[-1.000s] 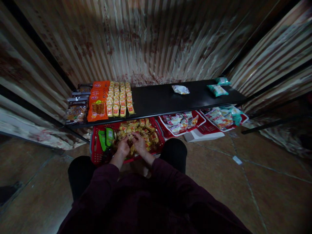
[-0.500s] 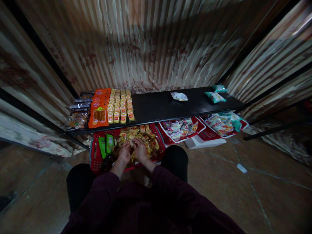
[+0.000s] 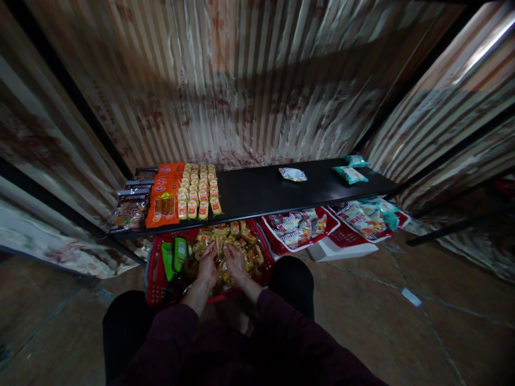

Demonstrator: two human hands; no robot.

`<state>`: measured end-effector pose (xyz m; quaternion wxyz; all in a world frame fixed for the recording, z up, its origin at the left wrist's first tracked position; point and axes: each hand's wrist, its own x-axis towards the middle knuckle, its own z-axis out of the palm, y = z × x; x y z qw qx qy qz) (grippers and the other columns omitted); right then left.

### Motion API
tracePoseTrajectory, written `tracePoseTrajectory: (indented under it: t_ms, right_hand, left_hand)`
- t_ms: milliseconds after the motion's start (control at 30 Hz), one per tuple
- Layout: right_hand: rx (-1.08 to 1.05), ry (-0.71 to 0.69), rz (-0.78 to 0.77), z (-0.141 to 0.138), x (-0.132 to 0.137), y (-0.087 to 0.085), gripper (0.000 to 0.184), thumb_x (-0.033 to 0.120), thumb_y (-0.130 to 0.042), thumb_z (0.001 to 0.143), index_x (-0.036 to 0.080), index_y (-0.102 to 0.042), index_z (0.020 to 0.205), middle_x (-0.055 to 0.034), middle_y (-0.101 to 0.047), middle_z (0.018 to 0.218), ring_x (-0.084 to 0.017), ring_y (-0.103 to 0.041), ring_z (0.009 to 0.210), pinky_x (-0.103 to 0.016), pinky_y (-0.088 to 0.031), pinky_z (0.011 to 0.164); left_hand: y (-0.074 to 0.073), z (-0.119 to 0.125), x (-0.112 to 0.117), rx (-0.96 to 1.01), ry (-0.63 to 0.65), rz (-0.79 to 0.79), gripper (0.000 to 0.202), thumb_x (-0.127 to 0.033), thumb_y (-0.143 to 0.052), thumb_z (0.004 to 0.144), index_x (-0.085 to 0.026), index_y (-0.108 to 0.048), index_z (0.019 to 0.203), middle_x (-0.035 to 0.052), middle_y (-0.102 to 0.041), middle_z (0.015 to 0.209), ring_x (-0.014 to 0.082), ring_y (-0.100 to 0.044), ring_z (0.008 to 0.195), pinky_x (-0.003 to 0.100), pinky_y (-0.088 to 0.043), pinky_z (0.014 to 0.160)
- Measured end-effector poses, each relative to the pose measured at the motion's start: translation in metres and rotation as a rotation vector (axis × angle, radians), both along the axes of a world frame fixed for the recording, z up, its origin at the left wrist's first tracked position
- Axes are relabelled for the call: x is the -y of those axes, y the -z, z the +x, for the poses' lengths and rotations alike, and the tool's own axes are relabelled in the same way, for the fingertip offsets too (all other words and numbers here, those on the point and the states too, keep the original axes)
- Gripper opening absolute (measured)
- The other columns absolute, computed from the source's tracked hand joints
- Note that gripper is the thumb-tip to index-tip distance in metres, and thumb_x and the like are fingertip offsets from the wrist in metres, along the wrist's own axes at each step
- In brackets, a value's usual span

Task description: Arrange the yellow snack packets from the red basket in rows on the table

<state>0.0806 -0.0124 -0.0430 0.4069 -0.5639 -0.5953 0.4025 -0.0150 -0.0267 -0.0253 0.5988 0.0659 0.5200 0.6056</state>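
Note:
Over the red basket [image 3: 151, 281] my left hand [image 3: 207, 264] and my right hand [image 3: 235, 262] are close together, fingers bent inward. Between their fingertips is a small yellow wrapped snack cake [image 3: 219, 245], which both hands appear to grip; the fingers partly cover it. Many more such cakes [image 3: 253, 257] lie loosely heaped around and beneath my hands. Two green packets [image 3: 180, 253] stand in the basket's left side. Above, on the black shelf [image 3: 249, 195], similar yellow cakes [image 3: 198, 193] form neat rows.
Orange snack bags [image 3: 163, 201] and dark snack packs [image 3: 131, 206] sit at the shelf's left end. A white packet [image 3: 293, 174] and teal packets [image 3: 350, 175] lie farther right. Below are red baskets of white packets [image 3: 298, 225] and a white box [image 3: 341, 249]. The shelf edge overhangs the baskets.
The view has tilted slightly upward, so shelf and baskets appear lower. My hands remain over the same basket, and a yellow cake between my fingertips shows more clearly.

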Motion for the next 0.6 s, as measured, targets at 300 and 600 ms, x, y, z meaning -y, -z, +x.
tracePoseTrajectory:
  t_ms: [300, 600]
  right_hand:
    - [-0.099, -0.006, -0.085, -0.002, -0.003, -0.005, 0.044, 0.049, -0.05, 0.084, 0.018, -0.066, 0.111, -0.0112, -0.069, 0.109, -0.024, -0.064, 0.099, -0.038, -0.047, 0.091]
    - [-0.188, 0.053, -0.015, 0.002, -0.016, -0.028, 0.043, 0.048, -0.052, 0.082, 0.019, -0.067, 0.11, -0.0091, -0.07, 0.11, -0.025, -0.065, 0.099, -0.04, -0.047, 0.094]
  left_hand:
    - [-0.005, 0.012, -0.006, -0.31, -0.014, 0.054, 0.029, -0.007, -0.053, 0.08, -0.018, -0.071, 0.099, 0.0087, -0.065, 0.119, 0.0166, -0.057, 0.116, 0.031, -0.039, 0.104]
    - [-0.02, 0.023, -0.021, -0.624, 0.059, 0.12, 0.039, -0.006, -0.048, 0.08, -0.019, -0.066, 0.111, 0.0099, -0.066, 0.117, 0.0174, -0.061, 0.11, 0.034, -0.041, 0.103]
